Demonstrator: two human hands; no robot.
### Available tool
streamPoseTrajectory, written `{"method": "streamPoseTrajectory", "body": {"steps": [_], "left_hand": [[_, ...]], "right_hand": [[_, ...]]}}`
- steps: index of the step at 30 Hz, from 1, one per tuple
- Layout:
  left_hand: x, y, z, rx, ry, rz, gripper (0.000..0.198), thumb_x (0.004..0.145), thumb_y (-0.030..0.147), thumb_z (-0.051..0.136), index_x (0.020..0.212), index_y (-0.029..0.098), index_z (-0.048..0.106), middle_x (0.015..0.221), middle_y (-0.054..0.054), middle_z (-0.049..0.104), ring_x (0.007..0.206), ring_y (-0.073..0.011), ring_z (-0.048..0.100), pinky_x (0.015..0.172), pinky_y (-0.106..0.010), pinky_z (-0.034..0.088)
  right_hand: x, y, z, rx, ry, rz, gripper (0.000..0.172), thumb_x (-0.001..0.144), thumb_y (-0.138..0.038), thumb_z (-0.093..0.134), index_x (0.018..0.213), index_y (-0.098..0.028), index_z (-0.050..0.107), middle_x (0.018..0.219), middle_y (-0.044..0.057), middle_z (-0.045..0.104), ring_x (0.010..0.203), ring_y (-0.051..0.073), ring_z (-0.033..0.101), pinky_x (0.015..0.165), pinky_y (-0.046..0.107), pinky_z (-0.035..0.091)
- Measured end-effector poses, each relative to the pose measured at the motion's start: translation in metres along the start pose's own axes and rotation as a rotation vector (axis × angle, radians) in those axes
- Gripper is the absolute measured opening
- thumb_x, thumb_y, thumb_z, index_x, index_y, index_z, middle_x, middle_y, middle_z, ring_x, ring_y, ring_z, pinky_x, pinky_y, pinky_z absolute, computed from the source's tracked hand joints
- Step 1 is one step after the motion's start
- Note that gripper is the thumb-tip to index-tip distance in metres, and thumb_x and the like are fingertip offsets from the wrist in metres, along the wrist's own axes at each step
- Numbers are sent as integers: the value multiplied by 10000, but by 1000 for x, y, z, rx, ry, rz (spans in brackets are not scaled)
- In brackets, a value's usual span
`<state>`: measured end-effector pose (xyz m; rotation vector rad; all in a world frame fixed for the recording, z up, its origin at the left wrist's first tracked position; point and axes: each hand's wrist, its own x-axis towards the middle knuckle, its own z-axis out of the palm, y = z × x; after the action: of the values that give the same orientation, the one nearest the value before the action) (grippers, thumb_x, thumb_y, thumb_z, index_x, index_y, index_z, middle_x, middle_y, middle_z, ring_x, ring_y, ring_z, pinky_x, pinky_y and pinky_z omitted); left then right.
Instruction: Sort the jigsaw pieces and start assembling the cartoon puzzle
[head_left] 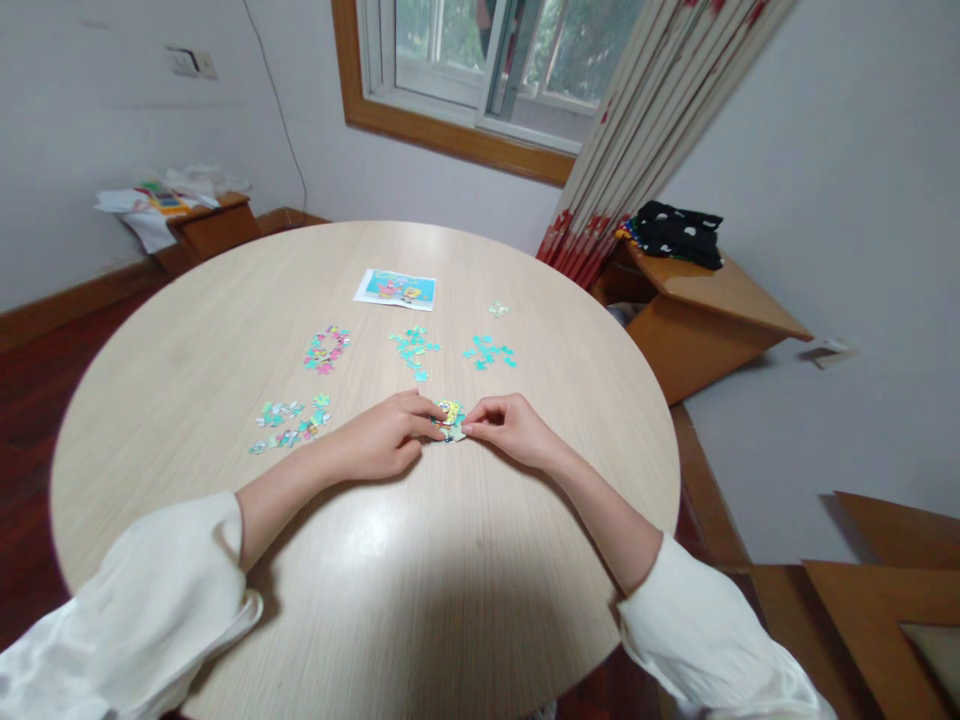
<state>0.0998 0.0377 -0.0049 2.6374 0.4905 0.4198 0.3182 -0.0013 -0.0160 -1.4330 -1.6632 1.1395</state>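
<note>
Both my hands rest on a round pale wooden table (pixel 360 560). My left hand (pixel 382 437) and my right hand (pixel 510 425) pinch from either side a small cluster of joined puzzle pieces (pixel 450 419), yellow and teal, lying flat on the table. Fingers of both hands are curled, fingertips pressed against the cluster's edges. Loose puzzle pieces lie beyond: a mixed group (pixel 289 422) left of my left hand, a pink-toned group (pixel 326 349), and two teal groups (pixel 413 349) (pixel 489 353) farther back.
A printed reference picture (pixel 395 289) lies at the table's far side, with a single small piece (pixel 498 309) to its right. A wooden cabinet with dark cloth (pixel 679 232) stands right, under a curtain (pixel 637 130). A low stand with papers (pixel 169 205) is at far left.
</note>
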Motion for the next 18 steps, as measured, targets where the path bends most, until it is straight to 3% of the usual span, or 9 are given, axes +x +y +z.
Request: {"method": "streamPoseTrajectory", "body": {"steps": [11, 18], "left_hand": [[0, 1, -2, 11, -8, -4, 483, 688, 12, 410, 1013, 196, 716, 1105, -77, 672, 1055, -230, 583, 1006, -449, 418], [-1, -3, 1, 26, -1, 6, 485, 691, 12, 412, 1035, 188, 706, 1116, -82, 661, 1065, -225, 579, 997, -443, 432]], "right_hand": [[-2, -3, -4, -54, -41, -11, 191, 709, -330, 696, 644, -156, 653, 561, -36, 521, 551, 93, 431, 559, 247, 343], [-2, -5, -4, -158, -53, -31, 112, 730, -229, 667, 651, -151, 656, 609, -15, 568, 580, 101, 455, 573, 245, 349]]}}
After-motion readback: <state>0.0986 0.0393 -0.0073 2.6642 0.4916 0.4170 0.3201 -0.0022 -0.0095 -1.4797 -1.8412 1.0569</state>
